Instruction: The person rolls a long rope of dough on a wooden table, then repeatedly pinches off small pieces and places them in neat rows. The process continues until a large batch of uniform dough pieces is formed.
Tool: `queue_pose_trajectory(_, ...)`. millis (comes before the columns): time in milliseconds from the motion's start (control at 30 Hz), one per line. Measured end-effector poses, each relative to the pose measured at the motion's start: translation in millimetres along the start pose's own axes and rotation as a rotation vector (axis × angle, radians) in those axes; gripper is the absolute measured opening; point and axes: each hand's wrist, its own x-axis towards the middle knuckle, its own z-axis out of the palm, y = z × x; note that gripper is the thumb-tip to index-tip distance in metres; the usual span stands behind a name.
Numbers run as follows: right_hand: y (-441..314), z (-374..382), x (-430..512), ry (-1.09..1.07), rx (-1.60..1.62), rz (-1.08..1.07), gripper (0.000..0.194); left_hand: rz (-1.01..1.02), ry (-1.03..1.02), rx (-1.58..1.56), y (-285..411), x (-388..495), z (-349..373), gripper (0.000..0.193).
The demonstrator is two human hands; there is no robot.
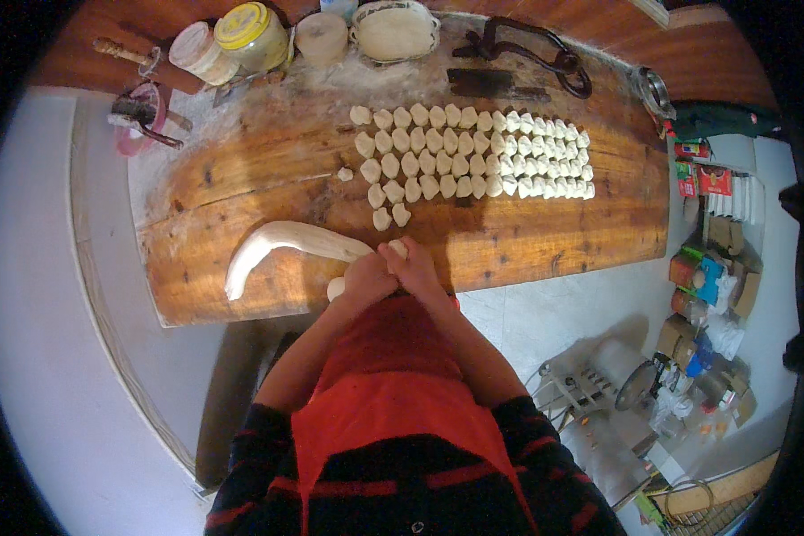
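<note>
A long, curved rope of dough (278,236) lies on the wooden tabletop, its right end running into my left hand (367,276). My left hand is closed around that end, close to the table's front edge. Pressed against it, my right hand (415,266) grips a small dough piece (398,249) at its fingertips; whether this piece is still joined to the rope cannot be seen. Another pale bit of dough (336,288) shows beside my left wrist, partly hidden. Beyond my hands, several rows of dough pieces (427,162) stand on the table, the right-hand ones brightly lit.
A small dough scrap (345,174) sits left of the rows. Along the back are a yellow-lidded jar (251,37), a floury basket (395,30), a dark flat blade (480,83) and a dark metal tool (536,43). A pink bowl (141,120) stands at the left edge.
</note>
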Motion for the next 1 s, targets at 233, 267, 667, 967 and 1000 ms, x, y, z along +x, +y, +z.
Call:
queue_pose_trajectory(233,57.3,-13.2,65.7,0.262,-0.543,0.122,0.054,0.227,0.119,-0.067,75.0,-49.9,-25.8,0.026)
queue_pose_trajectory(267,64.4,-17.8,76.2,0.293,-0.541,0.111,0.053,0.226,0.125,-0.175,80.5,-55.1,-30.0,0.023)
queue_pose_trajectory(667,-4.6,-50.7,-16.5,-0.367,0.013,-0.369,0.052,0.148,0.148,-0.956,17.2,-15.1,-18.6,0.041)
queue_pose_trajectory(967,-19.9,-53.2,-22.4,-0.11,-0.128,-0.078,0.05,0.166,-0.068,-0.417,29.3,-6.8,-14.2,0.046)
queue_pose_trajectory(1000,-15.0,-50.2,-20.2,-0.035,-0.127,-0.045,0.056,0.112,-0.089,-0.498,27.5,-2.3,-8.2,0.035)
